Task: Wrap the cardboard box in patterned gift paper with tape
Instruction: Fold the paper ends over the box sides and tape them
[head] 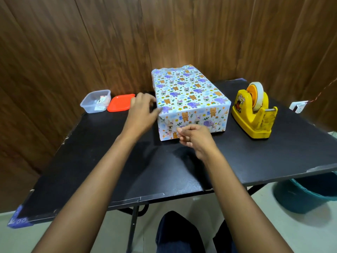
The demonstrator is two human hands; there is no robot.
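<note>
From the head view, the box sits mid-counter, fully covered in patterned paper, with its folded near end facing the person. The left hand rests at the box's left near corner, fingers loosely spread and thumb on the top edge, though blur hides the details. The right hand is at the near end fold, its fingers curled and thumb meeting forefinger; whether clear tape lies between them cannot be told. The tape dispenser stands just right of the box. The step looks like sealing the end flap. The left hand should brace the box while the fold is pressed flat and any strip smoothed across the seam.
</note>
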